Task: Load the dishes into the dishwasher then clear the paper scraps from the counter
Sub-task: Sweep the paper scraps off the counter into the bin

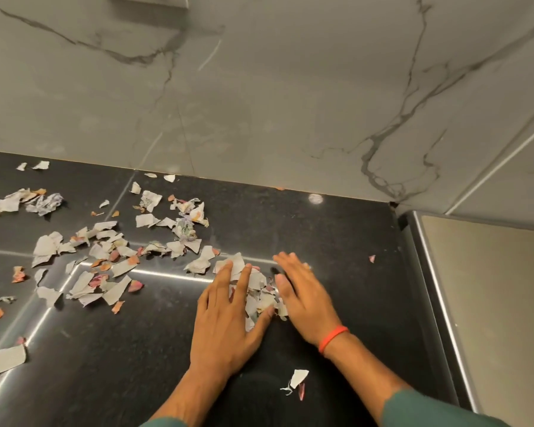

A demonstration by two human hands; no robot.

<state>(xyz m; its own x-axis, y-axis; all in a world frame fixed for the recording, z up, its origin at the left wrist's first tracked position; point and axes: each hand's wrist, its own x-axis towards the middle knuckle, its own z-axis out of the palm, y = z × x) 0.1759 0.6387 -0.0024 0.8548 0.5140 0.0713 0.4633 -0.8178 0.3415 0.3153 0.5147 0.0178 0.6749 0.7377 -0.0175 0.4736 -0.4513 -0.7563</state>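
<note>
- Nearest the front edge of the tabletop (336, 229) there's one stray white scrap (299, 378) with a pink sliver beside it, sitting between the two forearms, not collected yet.
- Just past that, the left hand (225, 315) and right hand (305, 298) both lie flat, fingers straight and spread, palms down, with a small gathered pile (261, 295) of torn paper squeezed between them. Nothing pinched, more of a corralling push.
- Right wrist has a red band (333, 338).
- Farther back and toward the left edge, most of the paper scraps (105, 257) are loose: torn grey-white pieces, some crumpled, mixed with little orange and pink bits.
- A few strays sit right up against the marble wall (259, 87) at the back edge.
- My read: scrap clearing has barely started, most of it left. No dishes or dishwasher in view, so can't tell on that part.
</note>
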